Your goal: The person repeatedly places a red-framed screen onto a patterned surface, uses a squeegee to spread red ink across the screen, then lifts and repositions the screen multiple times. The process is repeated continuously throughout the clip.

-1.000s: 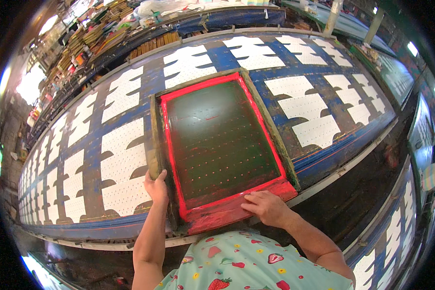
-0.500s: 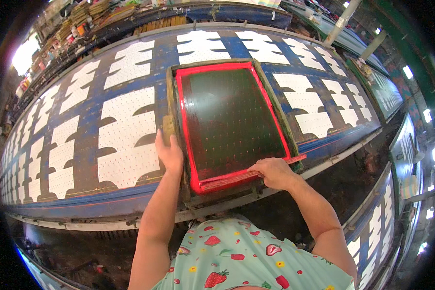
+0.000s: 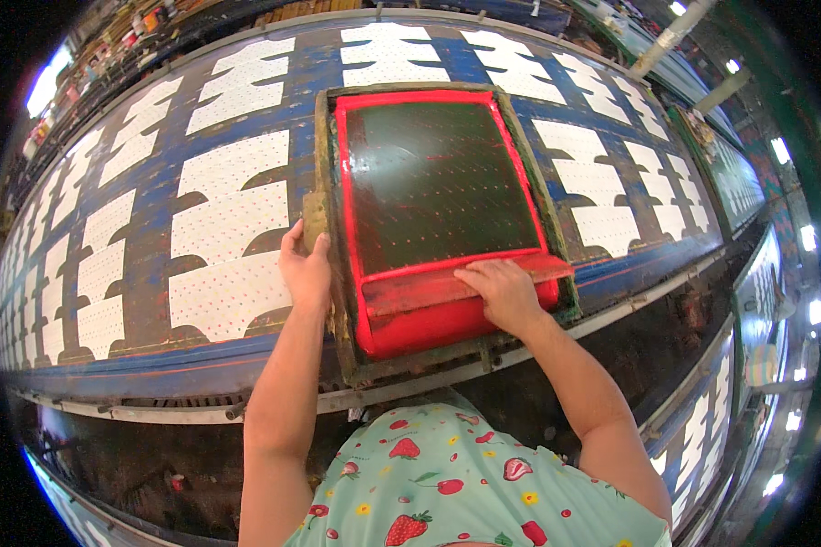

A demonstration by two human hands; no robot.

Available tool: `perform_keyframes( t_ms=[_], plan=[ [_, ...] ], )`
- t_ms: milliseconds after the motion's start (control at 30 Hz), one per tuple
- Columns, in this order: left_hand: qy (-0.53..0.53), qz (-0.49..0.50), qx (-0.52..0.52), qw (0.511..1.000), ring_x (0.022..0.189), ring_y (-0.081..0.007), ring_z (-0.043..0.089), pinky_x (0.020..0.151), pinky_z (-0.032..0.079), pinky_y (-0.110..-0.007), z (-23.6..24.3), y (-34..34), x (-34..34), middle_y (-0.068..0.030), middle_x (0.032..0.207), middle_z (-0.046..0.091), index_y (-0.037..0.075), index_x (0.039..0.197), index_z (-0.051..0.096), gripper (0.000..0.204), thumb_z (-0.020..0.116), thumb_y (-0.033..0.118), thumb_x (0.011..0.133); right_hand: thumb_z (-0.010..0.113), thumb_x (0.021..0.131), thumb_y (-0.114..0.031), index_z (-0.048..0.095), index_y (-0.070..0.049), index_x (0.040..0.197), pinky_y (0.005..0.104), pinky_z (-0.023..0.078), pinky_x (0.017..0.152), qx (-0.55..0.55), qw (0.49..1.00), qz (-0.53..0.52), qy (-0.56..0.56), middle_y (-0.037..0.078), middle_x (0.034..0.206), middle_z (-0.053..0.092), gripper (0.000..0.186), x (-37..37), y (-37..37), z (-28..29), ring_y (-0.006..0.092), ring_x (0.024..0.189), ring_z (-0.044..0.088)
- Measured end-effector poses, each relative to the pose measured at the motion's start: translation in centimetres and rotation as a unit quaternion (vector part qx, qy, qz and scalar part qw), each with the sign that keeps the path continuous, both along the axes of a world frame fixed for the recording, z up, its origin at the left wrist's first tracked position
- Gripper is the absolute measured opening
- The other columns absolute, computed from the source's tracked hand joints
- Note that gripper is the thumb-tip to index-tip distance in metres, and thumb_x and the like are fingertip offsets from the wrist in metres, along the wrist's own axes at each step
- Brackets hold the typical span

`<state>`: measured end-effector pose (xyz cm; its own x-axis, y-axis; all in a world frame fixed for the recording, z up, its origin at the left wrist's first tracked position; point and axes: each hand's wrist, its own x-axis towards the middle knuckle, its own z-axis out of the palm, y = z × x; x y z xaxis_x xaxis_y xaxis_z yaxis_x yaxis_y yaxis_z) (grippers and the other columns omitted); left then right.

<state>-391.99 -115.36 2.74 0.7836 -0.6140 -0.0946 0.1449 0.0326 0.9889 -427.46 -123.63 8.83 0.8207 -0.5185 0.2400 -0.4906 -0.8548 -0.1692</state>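
A wooden-framed printing screen (image 3: 546,191) lies on the long table in front of me. Its dark mesh (image 3: 433,187) carries rows of small dots and is bordered in bright red. My right hand (image 3: 506,294) grips a wide, red-stained squeegee (image 3: 409,290) lying across the near part of the mesh. Behind the blade, on my side, spreads a thick band of red ink (image 3: 465,324). At the frame's left side my left hand (image 3: 306,273) is closed around a wooden block (image 3: 315,215), thumb toward the screen. Whatever lies under the screen is hidden.
White cut pieces (image 3: 230,219) with small dots lie in rows along the blue-and-brown table (image 3: 324,64). A metal rail (image 3: 178,413) runs along its near edge. Pale posts (image 3: 673,38) rise at the far right, and containers (image 3: 146,20) stand at the far left.
The squeegee has moved away from me, off the screen's near edge, with its face now showing. A wide red ink band has come into view on its near side. My left hand stays at the block.
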Motion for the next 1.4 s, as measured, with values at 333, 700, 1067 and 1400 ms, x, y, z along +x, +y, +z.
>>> perform_keyframes(
  t_ms=[333, 700, 1067, 1400],
  plan=[
    [0.000, 0.031, 0.042, 0.999, 0.133, -0.0241, 0.069, 0.118, 0.054, -0.037, 0.7, -0.5, -0.4, -0.0179, 0.148, 0.070, -0.007, 0.158, 0.057, 0.055, 0.074, -0.007, 0.105, 0.074, 0.089, -0.002, 0.081, -0.019, 0.129, 0.0506, 0.062, 0.094, -0.050, 0.999, 0.016, 0.011, 0.012, 0.111, 0.079, 0.044, 11.1, -22.6, -1.7, 0.0361, 0.105, 0.078],
    [0.053, 0.060, 0.057, 0.995, 0.145, -0.0262, 0.063, 0.124, 0.050, -0.040, 2.4, -0.7, -1.7, -0.0193, 0.160, 0.063, -0.009, 0.161, 0.053, 0.057, 0.069, -0.009, 0.106, 0.068, 0.097, -0.006, 0.080, -0.024, 0.135, 0.0526, 0.065, 0.098, -0.029, 0.998, -0.030, 0.044, 0.013, 0.121, 0.082, 0.044, 21.2, -40.4, -1.4, 0.0361, 0.114, 0.080],
    [-0.081, 0.096, 0.078, 0.989, 0.144, -0.0262, 0.063, 0.124, 0.048, -0.040, 0.8, -0.6, -3.2, -0.0179, 0.156, 0.066, -0.007, 0.163, 0.054, 0.055, 0.067, 0.000, 0.110, 0.066, 0.099, -0.009, 0.081, -0.024, 0.134, 0.0535, 0.064, 0.101, -0.060, 0.998, 0.015, 0.029, 0.014, 0.123, 0.083, 0.041, 22.1, -42.7, -1.8, 0.0362, 0.115, 0.080],
    [-0.216, 0.109, 0.130, 0.962, 0.135, -0.0235, 0.065, 0.120, 0.049, -0.038, -0.7, -0.9, -2.7, -0.0172, 0.150, 0.069, -0.006, 0.156, 0.062, 0.044, 0.064, 0.008, 0.115, 0.064, 0.095, -0.012, 0.081, -0.021, 0.130, 0.0564, 0.062, 0.105, 0.047, 0.987, 0.021, 0.149, 0.019, 0.128, 0.082, 0.040, 18.0, -34.1, 2.7, 0.0404, 0.121, 0.078]
  ],
)
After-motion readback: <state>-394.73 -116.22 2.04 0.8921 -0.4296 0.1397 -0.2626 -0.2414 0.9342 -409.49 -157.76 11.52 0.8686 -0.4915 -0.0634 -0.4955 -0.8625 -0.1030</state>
